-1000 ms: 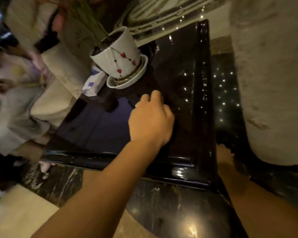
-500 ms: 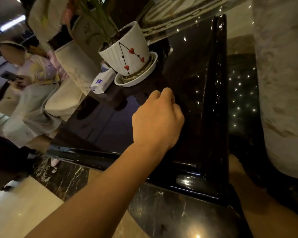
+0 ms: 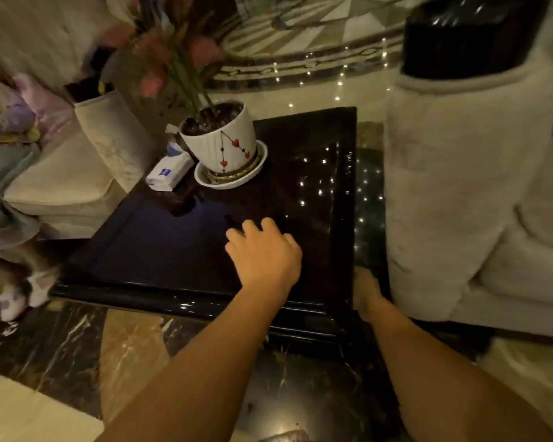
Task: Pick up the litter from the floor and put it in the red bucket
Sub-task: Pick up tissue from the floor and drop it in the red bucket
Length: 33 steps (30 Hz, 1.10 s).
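The left hand (image 3: 264, 253) leans open on the dark worktop (image 3: 160, 247). The right hand (image 3: 366, 290) reaches down beside it, hidden; I cannot tell its grip. Next, probably grab litter there.

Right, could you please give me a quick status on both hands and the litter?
Left hand flat on the black table, empty. Right hand down between table and sofa, grip hidden. No litter or bucket in view.

No legible text; tissue pack (image 3: 168, 173) logo blurred
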{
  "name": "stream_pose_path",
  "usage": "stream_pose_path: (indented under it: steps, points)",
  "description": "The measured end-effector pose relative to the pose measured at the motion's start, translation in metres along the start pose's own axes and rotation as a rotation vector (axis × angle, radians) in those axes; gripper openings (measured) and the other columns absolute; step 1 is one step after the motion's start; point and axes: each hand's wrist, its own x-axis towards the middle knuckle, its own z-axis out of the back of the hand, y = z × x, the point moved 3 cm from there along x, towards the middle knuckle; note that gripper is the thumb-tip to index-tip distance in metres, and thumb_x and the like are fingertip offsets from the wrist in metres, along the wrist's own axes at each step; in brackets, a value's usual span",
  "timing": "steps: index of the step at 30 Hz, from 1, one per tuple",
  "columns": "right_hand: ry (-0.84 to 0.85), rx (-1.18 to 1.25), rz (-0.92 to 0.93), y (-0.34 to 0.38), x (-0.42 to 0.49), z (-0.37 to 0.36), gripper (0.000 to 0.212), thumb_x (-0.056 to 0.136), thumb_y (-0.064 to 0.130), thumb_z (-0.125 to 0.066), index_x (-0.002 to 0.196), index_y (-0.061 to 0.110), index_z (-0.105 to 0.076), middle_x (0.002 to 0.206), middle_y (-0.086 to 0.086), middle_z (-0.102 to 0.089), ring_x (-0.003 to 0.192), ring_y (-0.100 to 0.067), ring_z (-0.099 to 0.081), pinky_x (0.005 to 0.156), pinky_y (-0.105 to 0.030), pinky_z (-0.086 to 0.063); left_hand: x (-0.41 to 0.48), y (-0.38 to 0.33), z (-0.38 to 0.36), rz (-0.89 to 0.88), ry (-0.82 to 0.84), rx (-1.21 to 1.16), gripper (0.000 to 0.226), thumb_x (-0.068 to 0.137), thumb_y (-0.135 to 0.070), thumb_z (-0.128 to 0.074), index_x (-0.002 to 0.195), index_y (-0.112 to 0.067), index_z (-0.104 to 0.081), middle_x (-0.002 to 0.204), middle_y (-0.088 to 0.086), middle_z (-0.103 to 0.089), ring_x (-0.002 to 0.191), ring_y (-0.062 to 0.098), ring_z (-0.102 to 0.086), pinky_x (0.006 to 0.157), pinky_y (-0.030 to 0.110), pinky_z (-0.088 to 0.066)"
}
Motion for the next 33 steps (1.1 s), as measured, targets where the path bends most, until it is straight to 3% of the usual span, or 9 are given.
stream_pose_path:
  steps: [3, 5, 7, 11, 15, 21, 24, 27, 33]
  points:
    - [-0.041, -0.082, -0.027, 0.022, -0.061, 0.033, 0.03, 0.092, 0.004, -0.056, 0.067, 0.017, -0.045, 0.067, -0.005, -0.05, 0.054, -0.019, -0.051, 0.048, -0.028, -0.048, -0.009, -0.005, 0.019, -0.036, 0.332, -0.047, 0.027, 0.091, -0.019, -0.047, 0.115, -0.008, -0.046, 0.125, 0.02, -0.046, 0.105, 0.043, -0.049, 0.082, 0.045, -0.04]
    - [-0.043, -0.162, -0.02, 0.05, -0.099, 0.055, 0.021, 0.091, 0.019, -0.064, 0.077, 0.008, -0.052, 0.072, -0.008, -0.054, 0.065, -0.024, -0.056, 0.061, -0.034, -0.047, -0.017, -0.01, 0.046, 0.026, 0.597, -0.073, 0.031, 0.093, -0.012, -0.046, 0.123, -0.007, -0.047, 0.13, 0.019, -0.042, 0.108, 0.039, -0.053, 0.084, 0.041, -0.044]
    - [-0.052, -0.234, -0.041, 0.085, -0.137, 0.073, 0.036, 0.09, 0.039, -0.062, 0.079, 0.005, -0.059, 0.069, -0.005, -0.057, 0.068, -0.023, -0.057, 0.064, -0.031, -0.042, -0.028, -0.016, 0.084, 0.07, 0.722, -0.067, 0.029, 0.091, -0.014, -0.049, 0.118, -0.006, -0.055, 0.124, 0.017, -0.051, 0.105, 0.035, -0.057, 0.086, 0.038, -0.048]
    - [-0.098, -0.206, -0.13, 0.184, -0.225, 0.112, 0.049, 0.091, 0.047, -0.048, 0.059, 0.011, -0.058, 0.059, -0.003, -0.058, 0.058, -0.018, -0.055, 0.052, -0.032, -0.036, -0.045, -0.043, 0.205, 0.048, 0.723, -0.21, 0.016, 0.081, -0.031, -0.051, 0.076, -0.015, -0.052, 0.085, 0.007, -0.057, 0.075, 0.027, -0.059, 0.065, 0.037, -0.053]
    - [-0.178, -0.168, -0.088, 0.269, -0.317, 0.159, 0.037, 0.091, 0.039, -0.046, 0.066, 0.014, -0.054, 0.068, -0.005, -0.061, 0.064, -0.02, -0.056, 0.063, -0.033, -0.042, -0.052, -0.066, 0.327, -0.079, 0.663, -0.228, 0.03, 0.07, -0.048, -0.051, 0.065, -0.019, -0.052, 0.068, 0.003, -0.059, 0.059, 0.023, -0.058, 0.05, 0.03, -0.044]
    - [-0.293, -0.166, -0.039, 0.331, -0.459, 0.26, 0.038, 0.092, 0.039, -0.047, 0.075, 0.007, -0.059, 0.074, -0.005, -0.06, 0.069, -0.02, -0.055, 0.067, -0.031, -0.042, -0.078, -0.106, 0.474, -0.33, 0.818, -0.177, 0.031, 0.066, -0.024, -0.084, 0.079, -0.012, -0.059, 0.083, 0.006, -0.064, 0.079, 0.021, -0.063, 0.062, 0.03, -0.054]
    - [-0.304, -0.21, -0.059, 0.338, -0.513, 0.302, 0.035, 0.092, 0.038, -0.044, 0.075, 0.01, -0.055, 0.074, -0.001, -0.054, 0.067, -0.015, -0.05, 0.063, -0.029, -0.036, -0.103, -0.134, 0.52, -0.445, 0.821, -0.198, 0.032, 0.076, -0.014, -0.075, 0.104, -0.006, -0.06, 0.104, 0.011, -0.06, 0.094, 0.023, -0.059, 0.074, 0.028, -0.052]
    - [-0.346, -0.23, -0.028, 0.34, -0.566, 0.347, 0.035, 0.091, 0.035, -0.044, 0.065, 0.012, -0.05, 0.067, -0.003, -0.052, 0.067, -0.021, -0.051, 0.061, -0.031, -0.037, -0.14, -0.179, 0.565, -0.515, 0.798, -0.372, 0.006, 0.085, -0.003, -0.057, 0.086, -0.008, -0.06, 0.096, 0.01, -0.059, 0.09, 0.022, -0.057, 0.079, 0.032, -0.051]
    - [-0.539, -0.221, 0.046, 0.297, -0.669, 0.48, 0.042, 0.087, 0.031, -0.049, 0.048, 0.016, -0.043, 0.048, 0.0, -0.043, 0.051, -0.019, -0.043, 0.054, -0.034, -0.033, -0.254, -0.306, 0.615, -0.814, 0.842, -0.362, 0.024, 0.092, -0.007, -0.05, 0.097, -0.007, -0.074, 0.1, 0.009, -0.068, 0.086, 0.021, -0.06, 0.072, 0.029, -0.048]
